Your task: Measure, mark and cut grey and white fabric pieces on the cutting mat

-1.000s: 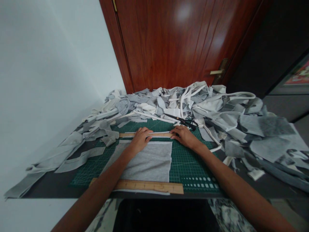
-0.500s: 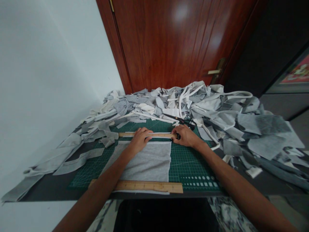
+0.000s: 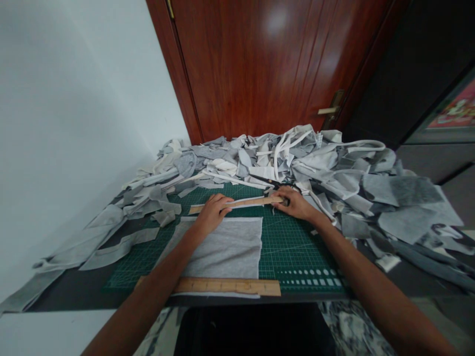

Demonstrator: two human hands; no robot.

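A narrow wooden ruler (image 3: 248, 201) lies across the far part of the green cutting mat (image 3: 293, 237), slanted, its right end farther from me. A thin white fabric strip shows along the ruler's far edge. My left hand (image 3: 213, 213) is closed on the ruler left of its middle. My right hand (image 3: 293, 202) grips the right end; a small dark object shows at its fingers, too hidden to name. Nearer me lies a flat grey fabric piece (image 3: 226, 247), with a second wooden ruler (image 3: 230, 286) across its near edge, partly behind my left forearm.
Heaped grey and white fabric scraps (image 3: 326, 168) line the back and both sides of the dark table (image 3: 70, 291). Black-handled scissors (image 3: 265, 180) lie just beyond my right hand. A wooden door (image 3: 256, 74) stands behind, and a pale wall (image 3: 85, 99) rises on the left.
The far ruler has turned, its right end moving away from me and rightward with my right hand. My left hand has stayed nearly in place. The grey fabric and near ruler have not moved.
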